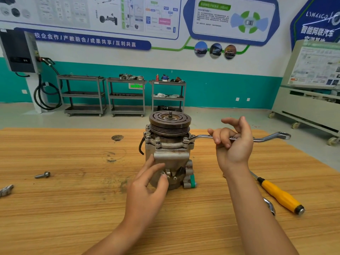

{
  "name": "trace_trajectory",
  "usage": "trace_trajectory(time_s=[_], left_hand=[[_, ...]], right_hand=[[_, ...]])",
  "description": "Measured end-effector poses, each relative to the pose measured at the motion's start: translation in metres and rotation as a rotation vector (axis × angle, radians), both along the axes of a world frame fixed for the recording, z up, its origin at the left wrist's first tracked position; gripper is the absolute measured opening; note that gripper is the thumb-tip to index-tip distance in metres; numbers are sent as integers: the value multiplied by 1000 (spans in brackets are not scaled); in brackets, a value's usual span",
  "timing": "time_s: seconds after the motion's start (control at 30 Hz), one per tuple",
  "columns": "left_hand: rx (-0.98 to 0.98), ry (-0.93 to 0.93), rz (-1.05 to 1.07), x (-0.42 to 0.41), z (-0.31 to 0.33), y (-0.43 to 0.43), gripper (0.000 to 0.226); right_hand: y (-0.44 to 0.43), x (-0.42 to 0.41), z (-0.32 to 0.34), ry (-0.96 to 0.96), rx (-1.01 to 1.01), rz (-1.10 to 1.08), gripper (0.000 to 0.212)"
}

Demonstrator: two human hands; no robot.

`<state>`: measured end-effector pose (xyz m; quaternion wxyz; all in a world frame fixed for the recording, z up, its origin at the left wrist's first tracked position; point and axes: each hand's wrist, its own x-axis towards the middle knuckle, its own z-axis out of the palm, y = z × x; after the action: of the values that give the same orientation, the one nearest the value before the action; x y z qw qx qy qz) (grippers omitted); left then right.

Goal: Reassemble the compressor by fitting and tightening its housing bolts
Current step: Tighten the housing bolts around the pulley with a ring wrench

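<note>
Head view: the compressor (169,153) stands upright near the middle of the desk (73,208), with its pulley (170,122) on top.
Bolts fitted: several housing bolts sit in the flange under the pulley, among them one at the front (157,139) and one at the front right (185,139).
Step in hand: judged to be tightening, as the ring end of the wrench (266,138) sits on the front-right bolt.
Remaining: a loose bolt (42,175) lies on the desk well apart to the left and may yet need fitting. Which seated bolts are already tight cannot be told.
Progress: judged well along, at the tightening round.
Right hand (233,142): it is curled round the middle of the wrench shank, with one finger lifted loosely above.
Left hand (147,184): its fingers are nearly straight and spread, and they press on the lower front of the compressor body to steady it, holding nothing.
Nearby: a yellow-handled screwdriver (279,194) lies on the desk to the right.
</note>
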<state>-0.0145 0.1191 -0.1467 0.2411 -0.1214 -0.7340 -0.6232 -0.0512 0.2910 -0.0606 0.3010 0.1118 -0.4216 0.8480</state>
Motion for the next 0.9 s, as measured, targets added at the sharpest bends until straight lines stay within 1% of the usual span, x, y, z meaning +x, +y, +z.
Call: trace_trajectory(time_s=[0.13,0.2,0.27,0.3,0.33,0.37,0.4,0.53,0.6,0.63,0.67,0.7,0.77,0.9], left_hand=[[-47,24,11,4,1,4,37],[-134,50,0,8,1,10,38],[-225,34,-70,16,2,23,31],[-277,9,-119,20,4,31,39],[-327,-10,-152,22,4,40,55],[-379,-33,-170,23,3,47,66],[-429,-47,-184,24,3,52,71],[-555,-53,-245,20,2,47,71],[-608,-30,-284,17,1,35,69],[-630,-6,-301,16,0,30,68],[-646,22,-309,13,-2,25,68],[-655,47,-310,11,-4,21,67],[-660,83,-301,7,-11,16,66],[-590,146,-307,3,-16,13,65]], right_hand=[[3,-4,0,-7,-18,-1,46],[9,-6,1,-9,-36,-19,45],[18,-7,3,-6,-52,-45,45],[22,-7,4,-6,-63,-57,45],[25,-8,4,-11,-75,-69,45],[26,-8,4,-17,-86,-79,45],[26,-9,3,-21,-100,-89,45],[22,-9,0,-44,-204,-128,44],[15,-2,-4,-51,-262,-175,43],[9,2,-7,-40,-258,-213,43],[0,6,-12,-26,-211,-278,42],[-11,9,-18,-12,-122,-368,41],[-38,15,-29,43,99,-524,35],[-82,13,-36,176,433,-719,26]])
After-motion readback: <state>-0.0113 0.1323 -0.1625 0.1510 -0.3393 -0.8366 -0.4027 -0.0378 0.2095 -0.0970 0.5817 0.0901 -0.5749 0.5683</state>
